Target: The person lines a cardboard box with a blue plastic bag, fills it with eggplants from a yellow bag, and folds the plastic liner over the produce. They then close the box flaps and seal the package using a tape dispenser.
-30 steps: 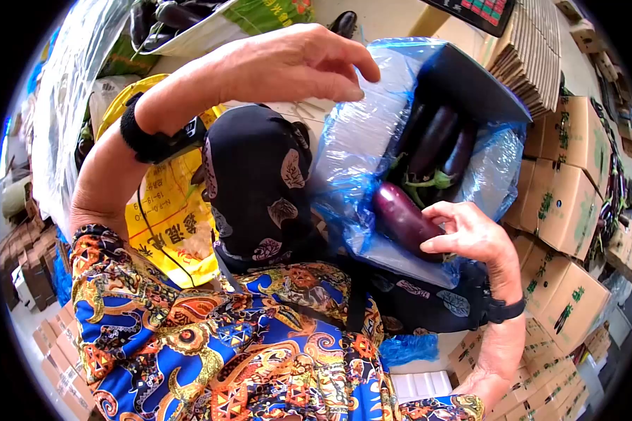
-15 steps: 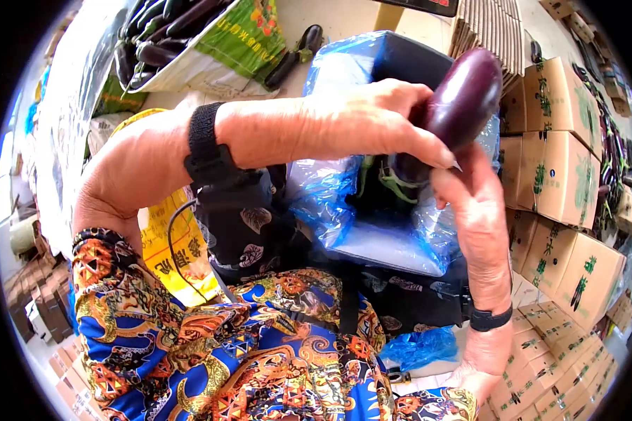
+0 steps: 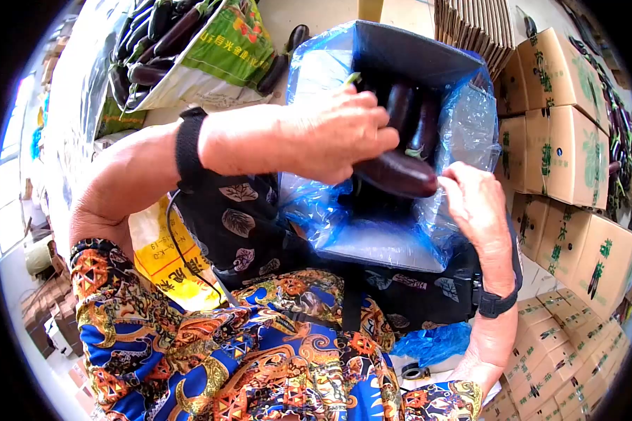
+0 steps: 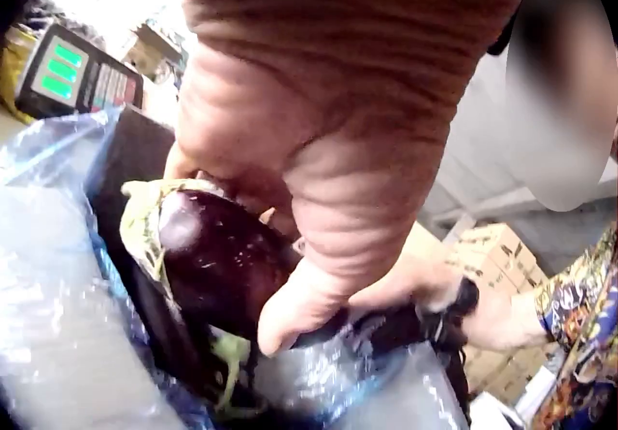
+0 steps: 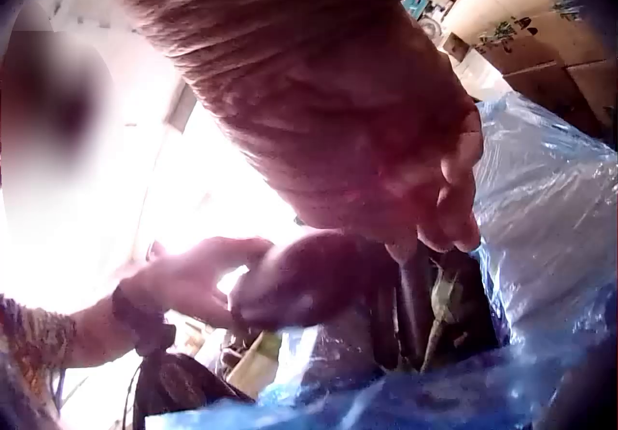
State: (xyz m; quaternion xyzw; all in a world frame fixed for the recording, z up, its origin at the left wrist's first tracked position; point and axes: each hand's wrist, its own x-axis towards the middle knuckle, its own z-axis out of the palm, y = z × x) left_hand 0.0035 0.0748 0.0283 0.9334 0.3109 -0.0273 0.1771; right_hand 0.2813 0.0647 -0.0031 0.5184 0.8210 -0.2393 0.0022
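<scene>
My left hand [image 3: 323, 133] grips a dark purple eggplant [image 3: 400, 175] from above, near its stem. In the left wrist view the eggplant [image 4: 222, 251] shows its pale green cap, with the thumb along its side. The eggplant lies slanted over the mouth of a box [image 3: 386, 245] lined with clear blue plastic. My right hand [image 3: 479, 210] is at the eggplant's blunt end, its thumb tip right beside it and its fingers loosely bent. Other eggplants [image 3: 423, 123] lie inside the box.
A sack [image 3: 239, 49] full of eggplants stands at the upper left, with loose eggplants [image 3: 272, 74] beside it. Printed cartons [image 3: 565, 147] are stacked at the right, and flattened cardboard [image 3: 474, 28] stands behind the box. A scale display [image 4: 72, 77] shows in the left wrist view.
The right hand lifted the eggplant out of the box, and the left hand took hold of it. Since then the eggplant has turned and come down over the box, its blunt end toward the right hand.
</scene>
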